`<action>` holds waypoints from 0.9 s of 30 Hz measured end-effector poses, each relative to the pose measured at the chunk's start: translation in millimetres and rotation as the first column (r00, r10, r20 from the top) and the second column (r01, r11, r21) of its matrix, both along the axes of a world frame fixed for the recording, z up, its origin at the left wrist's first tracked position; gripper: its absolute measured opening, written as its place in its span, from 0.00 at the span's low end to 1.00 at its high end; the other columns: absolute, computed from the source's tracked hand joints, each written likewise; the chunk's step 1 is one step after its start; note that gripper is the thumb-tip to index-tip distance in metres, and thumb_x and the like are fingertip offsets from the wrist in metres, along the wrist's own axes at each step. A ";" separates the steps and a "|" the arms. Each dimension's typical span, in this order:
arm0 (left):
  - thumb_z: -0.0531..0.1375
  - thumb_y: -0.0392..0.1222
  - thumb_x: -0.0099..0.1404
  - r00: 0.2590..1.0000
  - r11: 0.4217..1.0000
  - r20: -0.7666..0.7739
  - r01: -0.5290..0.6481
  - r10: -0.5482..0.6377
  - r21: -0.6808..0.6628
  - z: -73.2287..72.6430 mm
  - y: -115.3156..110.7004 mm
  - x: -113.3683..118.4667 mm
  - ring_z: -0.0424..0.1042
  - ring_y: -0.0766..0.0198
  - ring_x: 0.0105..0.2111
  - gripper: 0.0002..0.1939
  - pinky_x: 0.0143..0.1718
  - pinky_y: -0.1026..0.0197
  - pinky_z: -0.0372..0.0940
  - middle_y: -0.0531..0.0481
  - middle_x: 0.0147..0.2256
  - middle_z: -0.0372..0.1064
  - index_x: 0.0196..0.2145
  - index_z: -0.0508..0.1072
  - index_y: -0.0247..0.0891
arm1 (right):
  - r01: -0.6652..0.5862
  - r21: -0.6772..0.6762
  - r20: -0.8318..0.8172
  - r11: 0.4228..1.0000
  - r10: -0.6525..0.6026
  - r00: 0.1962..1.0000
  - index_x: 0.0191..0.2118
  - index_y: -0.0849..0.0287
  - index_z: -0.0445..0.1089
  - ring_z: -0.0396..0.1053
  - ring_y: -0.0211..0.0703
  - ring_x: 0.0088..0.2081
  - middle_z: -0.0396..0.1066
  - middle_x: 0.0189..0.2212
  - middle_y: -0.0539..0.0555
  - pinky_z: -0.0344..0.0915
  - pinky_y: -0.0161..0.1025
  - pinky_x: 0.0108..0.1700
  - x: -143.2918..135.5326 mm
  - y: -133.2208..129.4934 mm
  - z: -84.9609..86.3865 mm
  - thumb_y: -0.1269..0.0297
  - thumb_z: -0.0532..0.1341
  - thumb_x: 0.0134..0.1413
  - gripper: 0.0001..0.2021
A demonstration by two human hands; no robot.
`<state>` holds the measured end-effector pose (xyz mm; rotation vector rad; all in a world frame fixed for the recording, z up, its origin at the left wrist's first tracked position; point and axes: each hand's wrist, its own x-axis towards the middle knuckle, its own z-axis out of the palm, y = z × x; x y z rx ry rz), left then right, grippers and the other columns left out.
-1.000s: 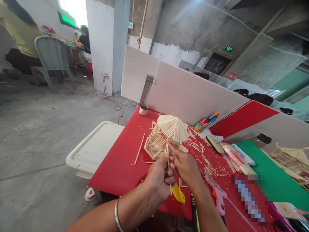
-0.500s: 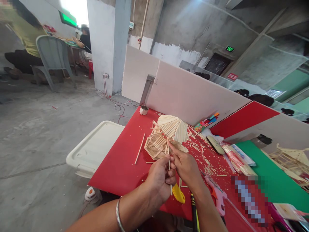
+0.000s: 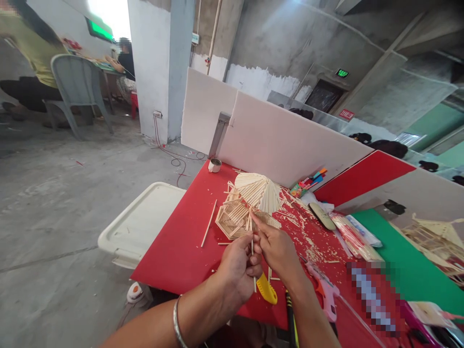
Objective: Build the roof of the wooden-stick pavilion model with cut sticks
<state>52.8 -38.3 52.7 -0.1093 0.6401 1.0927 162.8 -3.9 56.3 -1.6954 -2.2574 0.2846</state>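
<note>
My left hand (image 3: 239, 268) is closed around a thin wooden stick (image 3: 254, 285), whose lower end sticks out below the fingers. My right hand (image 3: 278, 245) meets it from the right, its index finger stretched along the upper part of the joined sticks and the other fingers curled; its thumb is mostly hidden. Just beyond the fingertips is a hexagonal stick frame (image 3: 225, 228), partly covered by my hands. Behind it stands a cone-like roof of pale sticks (image 3: 258, 191). A yellow-handled tool (image 3: 267, 291) lies beneath my hands.
On the red tabletop (image 3: 181, 251) lie a loose stick (image 3: 209, 223), scattered scraps, a pink glue gun (image 3: 329, 303) and a bag of sticks (image 3: 357, 237). A roll of tape (image 3: 214, 166) sits at the far corner. White panels (image 3: 290, 135) border the back; a white bin lid (image 3: 145, 217) is left.
The whole view has shifted slightly to the left. Both hands keep the same hold on the sticks, with no other clear movement.
</note>
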 end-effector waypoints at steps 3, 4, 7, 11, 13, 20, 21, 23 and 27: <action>0.49 0.33 0.67 1.000 0.999 -0.013 0.009 -0.008 0.037 -0.3 0.4 -0.5 0.48 0.79 0.09 0.14 0.10 0.74 0.36 0.57 0.15 0.58 0.25 0.65 0.32 | -0.012 0.029 0.003 1.000 0.012 1.000 0.62 0.46 0.58 0.69 0.39 0.26 0.76 0.28 0.51 0.58 0.33 0.28 -0.2 1.0 -0.5 0.68 0.49 0.60 0.25; 0.49 0.33 0.68 1.000 0.999 -0.019 0.011 -0.010 0.047 -0.3 0.6 -0.7 0.48 0.79 0.09 0.14 0.09 0.75 0.36 0.57 0.15 0.58 0.25 0.65 0.32 | -0.022 0.043 0.004 0.999 0.022 1.000 0.62 0.45 0.58 0.70 0.39 0.27 0.76 0.29 0.50 0.58 0.32 0.28 -0.5 1.3 -1.2 0.69 0.49 0.60 0.25; 0.48 0.33 0.69 0.999 0.999 -0.031 0.009 -0.007 0.051 -0.7 2.2 -1.6 0.47 0.79 0.09 0.15 0.09 0.75 0.36 0.57 0.15 0.58 0.25 0.65 0.32 | -0.031 0.108 0.030 0.994 0.028 0.999 0.63 0.46 0.56 0.70 0.40 0.27 0.76 0.29 0.51 0.59 0.33 0.29 -2.3 -0.6 -4.6 0.69 0.49 0.60 0.26; 0.48 0.34 0.70 1.000 0.997 -0.024 0.018 -0.016 0.070 -2.9 6.1 -2.8 0.47 0.79 0.09 0.15 0.09 0.75 0.37 0.57 0.15 0.58 0.26 0.66 0.31 | 0.047 0.219 -0.063 0.975 -0.034 0.997 0.64 0.52 0.54 0.72 0.42 0.30 0.76 0.32 0.53 0.63 0.35 0.32 -0.3 -16.5 -13.1 0.65 0.47 0.63 0.24; 0.48 0.33 0.69 0.999 0.996 -0.026 0.028 -0.026 0.080 -3.6 7.2 -3.2 0.47 0.79 0.09 0.14 0.09 0.75 0.37 0.57 0.15 0.58 0.26 0.66 0.31 | 0.077 0.260 -0.147 0.962 -0.039 0.988 0.61 0.53 0.60 0.73 0.43 0.37 0.76 0.38 0.55 0.65 0.36 0.38 7.9 -30.9 -20.8 0.63 0.47 0.64 0.22; 0.49 0.33 0.69 0.993 0.994 -0.113 0.027 -0.015 0.105 -2.3 5.8 -4.2 0.46 0.79 0.10 0.13 0.09 0.75 0.37 0.58 0.16 0.57 0.27 0.66 0.33 | 0.412 0.236 -0.027 0.880 -0.417 0.908 0.53 0.57 0.69 0.72 0.52 0.43 0.73 0.42 0.60 0.70 0.45 0.41 88.0 -91.7 -78.8 0.52 0.47 0.62 0.23; 0.48 0.33 0.69 0.992 0.994 -0.129 0.022 -0.007 0.112 -2.4 5.6 -4.0 0.46 0.79 0.10 0.13 0.09 0.74 0.37 0.58 0.16 0.58 0.27 0.66 0.32 | 0.429 0.240 0.009 0.871 -0.444 0.896 0.53 0.59 0.70 0.71 0.55 0.43 0.72 0.41 0.61 0.70 0.47 0.42 100.9 -99.9 -89.4 0.50 0.48 0.60 0.25; 0.48 0.33 0.69 0.987 0.992 -0.159 0.013 0.007 0.127 -2.4 4.3 -2.4 0.46 0.79 0.10 0.14 0.10 0.74 0.37 0.57 0.16 0.58 0.27 0.66 0.32 | 0.440 0.250 0.052 0.862 -0.466 0.883 0.53 0.63 0.70 0.70 0.57 0.43 0.71 0.41 0.63 0.69 0.51 0.44 121.8 -114.5 -108.8 0.48 0.50 0.59 0.27; 0.49 0.34 0.69 0.978 0.986 -0.207 0.020 0.015 0.168 2.2 -1.8 8.6 0.46 0.79 0.11 0.13 0.10 0.74 0.36 0.57 0.17 0.59 0.27 0.67 0.32 | 0.472 0.278 0.003 0.836 -0.493 0.870 0.54 0.63 0.68 0.69 0.58 0.46 0.70 0.45 0.65 0.68 0.52 0.46 137.4 -131.3 -131.9 0.46 0.49 0.59 0.28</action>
